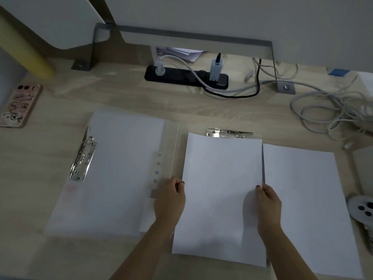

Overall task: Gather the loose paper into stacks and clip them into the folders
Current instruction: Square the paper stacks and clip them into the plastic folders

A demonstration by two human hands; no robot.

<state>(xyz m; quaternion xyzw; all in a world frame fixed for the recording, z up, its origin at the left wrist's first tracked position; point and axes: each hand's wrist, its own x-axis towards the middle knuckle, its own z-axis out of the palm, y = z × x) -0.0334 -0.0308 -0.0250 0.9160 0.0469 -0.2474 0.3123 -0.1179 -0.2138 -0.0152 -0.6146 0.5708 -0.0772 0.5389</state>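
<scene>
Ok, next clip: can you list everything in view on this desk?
held paper: one sheet or thin stack, white, centre, lifted at the near end
loose paper: one sheet or stack, white, flat on the desk at right
folder: one, translucent, open at left, white paper inside
metal clips: two, silver; one at the folder's left edge, the other behind the held paper's top edge
power strip: one, black, back centre, plugs in it
cables: tangle, grey, back right
phone: one, pink patterned case, far left
desk: one, light wood
left hand: grips the held paper's left edge
right hand: pinches its right edge
</scene>
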